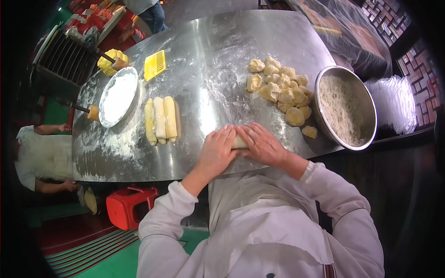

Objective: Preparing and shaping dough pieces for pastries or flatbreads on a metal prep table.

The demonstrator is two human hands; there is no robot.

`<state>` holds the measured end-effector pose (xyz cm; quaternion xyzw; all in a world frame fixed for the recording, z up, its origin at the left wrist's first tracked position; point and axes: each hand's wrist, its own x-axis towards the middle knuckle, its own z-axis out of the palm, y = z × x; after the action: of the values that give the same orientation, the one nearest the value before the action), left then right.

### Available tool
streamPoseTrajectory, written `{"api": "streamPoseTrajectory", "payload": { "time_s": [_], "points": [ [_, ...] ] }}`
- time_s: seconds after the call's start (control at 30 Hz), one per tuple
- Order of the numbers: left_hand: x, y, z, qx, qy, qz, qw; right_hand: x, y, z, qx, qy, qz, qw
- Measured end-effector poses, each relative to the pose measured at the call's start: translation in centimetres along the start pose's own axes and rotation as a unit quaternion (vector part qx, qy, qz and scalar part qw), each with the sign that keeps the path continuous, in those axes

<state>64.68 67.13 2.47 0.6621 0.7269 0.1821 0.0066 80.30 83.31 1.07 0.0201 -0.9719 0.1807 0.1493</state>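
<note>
Both my hands rest on a pale dough roll [239, 142] near the front edge of the metal table [187, 66]. My left hand [218, 147] covers its left part and my right hand [260, 144] its right part, fingertips close together; neither plainly grips it. Left of them lie several long dough rolls [159, 118] side by side. Beyond my right hand is a heap of round dough pieces [285, 91], with a small piece [309, 132] apart. Beside the heap stands a steel bowl [372, 120] of pale crumbly mixture [339, 107].
At the left are a bowl of white flour [119, 95], a yellow scraper [154, 65], yellow dough [110, 62] and wooden-handled rods. A person [45, 156] stands beyond the table's left end, another [147, 12] at the far side. A red stool [130, 207] is below left.
</note>
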Motion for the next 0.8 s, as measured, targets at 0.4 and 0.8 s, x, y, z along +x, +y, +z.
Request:
{"api": "streamPoseTrajectory", "payload": {
  "time_s": [0.4, 0.8],
  "points": [
    [-2.6, -2.8, -1.7, 0.042, 0.047, -0.052, 0.997, 0.4, 3.0, -2.1, -0.026, 0.0, 0.024, 0.999],
    [4.8, 2.5, -1.0, -0.398, -0.042, -0.203, 0.894, 2.4, -0.8, -6.6, 0.307, 0.129, 0.227, 0.915]
  ]
}}
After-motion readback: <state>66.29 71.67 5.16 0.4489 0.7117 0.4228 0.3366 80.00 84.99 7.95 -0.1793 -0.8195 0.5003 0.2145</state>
